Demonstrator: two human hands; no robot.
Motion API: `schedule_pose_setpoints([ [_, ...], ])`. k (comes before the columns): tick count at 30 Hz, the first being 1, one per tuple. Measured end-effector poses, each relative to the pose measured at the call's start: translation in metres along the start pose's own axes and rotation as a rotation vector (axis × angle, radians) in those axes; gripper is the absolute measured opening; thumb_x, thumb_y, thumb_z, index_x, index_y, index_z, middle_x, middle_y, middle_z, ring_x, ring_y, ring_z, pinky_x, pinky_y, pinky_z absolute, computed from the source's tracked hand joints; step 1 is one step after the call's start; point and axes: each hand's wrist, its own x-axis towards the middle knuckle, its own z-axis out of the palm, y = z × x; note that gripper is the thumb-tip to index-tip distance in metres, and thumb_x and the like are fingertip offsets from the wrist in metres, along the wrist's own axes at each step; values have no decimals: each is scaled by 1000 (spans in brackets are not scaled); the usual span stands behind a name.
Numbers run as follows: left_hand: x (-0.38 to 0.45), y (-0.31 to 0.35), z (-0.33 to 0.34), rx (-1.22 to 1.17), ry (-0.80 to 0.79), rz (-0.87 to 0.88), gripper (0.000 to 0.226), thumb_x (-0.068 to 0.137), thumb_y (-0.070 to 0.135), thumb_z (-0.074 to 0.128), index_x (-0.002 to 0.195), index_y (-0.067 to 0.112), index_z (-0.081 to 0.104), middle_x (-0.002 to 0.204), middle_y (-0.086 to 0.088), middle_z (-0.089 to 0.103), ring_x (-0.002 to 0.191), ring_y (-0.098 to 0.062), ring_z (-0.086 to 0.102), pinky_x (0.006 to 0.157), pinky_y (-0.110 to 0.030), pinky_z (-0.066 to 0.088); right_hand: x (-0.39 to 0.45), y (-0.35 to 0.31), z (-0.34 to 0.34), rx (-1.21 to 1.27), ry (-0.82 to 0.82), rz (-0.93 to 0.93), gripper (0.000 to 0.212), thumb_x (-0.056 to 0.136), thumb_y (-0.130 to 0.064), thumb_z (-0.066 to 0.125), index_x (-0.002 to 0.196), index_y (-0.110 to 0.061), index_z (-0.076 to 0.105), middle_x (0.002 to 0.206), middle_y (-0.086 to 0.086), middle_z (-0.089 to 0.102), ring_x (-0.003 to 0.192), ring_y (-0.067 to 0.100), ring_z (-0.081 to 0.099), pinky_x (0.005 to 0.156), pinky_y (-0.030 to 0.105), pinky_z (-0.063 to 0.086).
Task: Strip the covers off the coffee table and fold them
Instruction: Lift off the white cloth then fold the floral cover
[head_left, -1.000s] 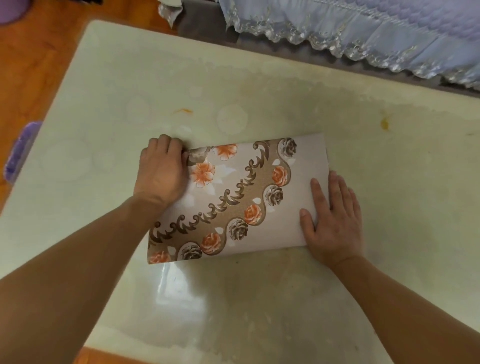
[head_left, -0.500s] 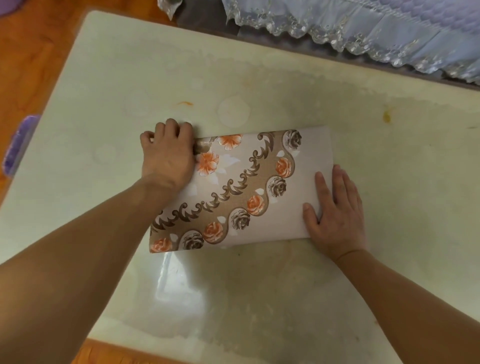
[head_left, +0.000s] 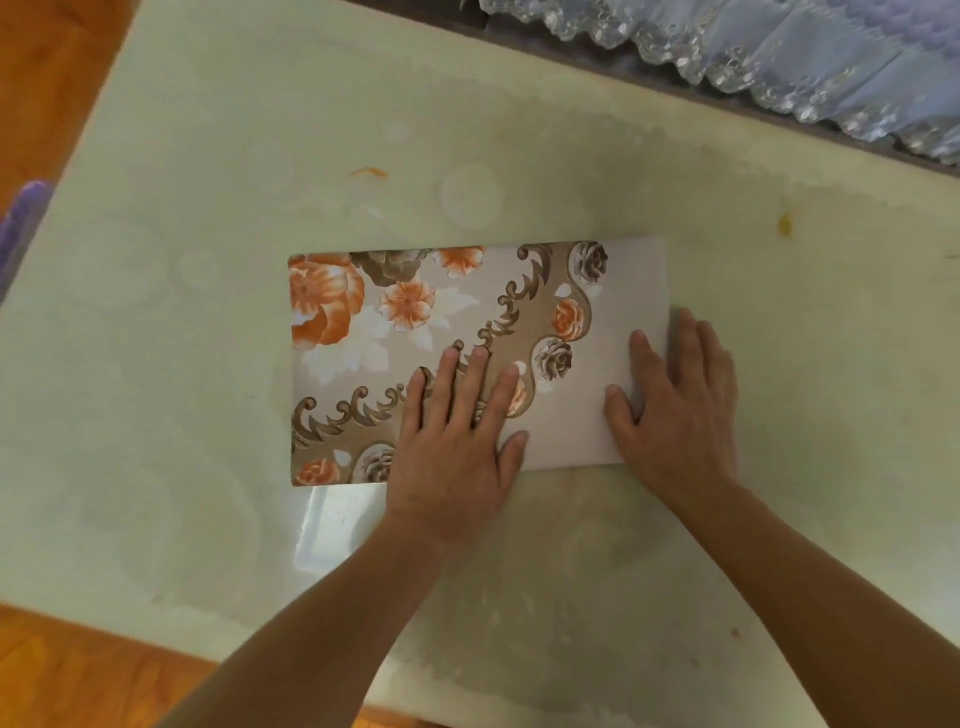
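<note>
we see the folded floral cover (head_left: 467, 317) flat on the pale worktop (head_left: 208, 156); left hand (head_left: 457, 447) and right hand (head_left: 680, 410) press it, each grip wide, fingers straight.

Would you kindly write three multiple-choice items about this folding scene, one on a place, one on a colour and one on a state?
1. Where does the left hand rest?
A. on the folded cover's near middle
B. on the bare table, left of the cover
C. on the lace fabric

2. What colour is the big flower at the folded cover's far left corner?
A. blue
B. orange
C. green

3. How does the right hand lie?
A. clenched in a fist
B. lifting the cover's edge
C. flat, fingers straight, at the cover's right edge

Answers: 1 A, its fingers lie spread over the scroll pattern; 2 B, the petals are orange and white; 3 C, the palm is down, partly on the cover and partly on the table.
</note>
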Motion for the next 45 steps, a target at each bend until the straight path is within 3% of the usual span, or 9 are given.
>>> schedule_pose_setpoints([
  [4, -2, -1, 2, 0, 17, 0, 65, 105, 56, 19, 162, 30, 4, 170, -3, -1, 156, -28, -10, 125, -54, 4, 56, -23, -18, -32, 95, -171, 44, 93, -32, 51, 128, -6, 56, 152, 19, 40, 141, 42, 32, 118, 56, 23],
  [15, -5, 2, -6, -76, 54, -31, 63, 105, 55, 20, 162, 32, 9, 171, -6, 4, 156, -31, -8, 125, -54, 4, 164, -79, -21, -86, -326, -465, 55, 90, -53, 59, 127, -13, 50, 129, 7, 44, 120, 30, 40, 92, 49, 47],
  [19, -41, 41, -41, -835, 271, -629, 37, 96, 43, 58, 128, 23, 57, 127, -6, 56, 120, -22, 50, 100, -35, 44, 173, -80, -29, -55, -373, -376, 62, 82, -63, 65, 120, -17, 49, 123, 5, 44, 108, 29, 50, 85, 41, 46],
  [21, -49, 57, -57, -1599, 167, -1184, 21, 96, 33, 66, 101, 13, 69, 93, -13, 69, 89, -23, 64, 81, -35, 54, 173, -80, -30, -102, -373, -335, 67, 80, -70, 63, 119, -17, 47, 120, 6, 47, 101, 32, 56, 81, 41, 46],
  [23, -47, 66, -58, -2070, 71, -1511, 15, 96, 22, 69, 98, 7, 73, 89, -13, 75, 86, -24, 71, 85, -39, 60, 172, -80, -31, -164, -361, -333, 72, 80, -75, 59, 118, -15, 47, 116, 8, 51, 99, 36, 59, 81, 42, 47],
  [29, -13, 88, -68, -2129, 230, -1702, 17, 92, 22, 74, 95, 6, 71, 90, -6, 76, 76, -18, 68, 63, -26, 54, 190, -70, -47, -100, -584, -344, 43, 90, -58, 62, 99, -16, 57, 92, 4, 57, 92, 30, 58, 73, 34, 40],
  [38, 8, 95, -74, -1941, 362, -1392, 10, 98, 16, 50, 104, 20, 56, 109, -8, 67, 100, -28, 66, 96, -51, 55, 134, 1, -111, 283, -713, 86, 41, 94, -45, 64, 71, -11, 59, 65, 8, 60, 59, 19, 53, 54, 29, 37],
  [42, -32, 73, -73, -1789, 141, -1140, 19, 107, 26, 45, 112, 16, 61, 105, -9, 74, 94, -29, 73, 81, -45, 61, 14, 37, -113, 720, -664, 428, 28, 97, -40, 62, 85, -16, 70, 57, -3, 65, 50, 12, 56, 47, 19, 42],
  [45, -64, 48, -61, -1837, -115, -1031, 32, 109, 28, 44, 117, 6, 66, 103, -16, 77, 90, -32, 76, 66, -36, 61, -90, 34, -87, 1001, -699, 652, 18, 98, -32, 62, 98, -16, 70, 84, 1, 77, 72, 17, 70, 66, 30, 57],
])
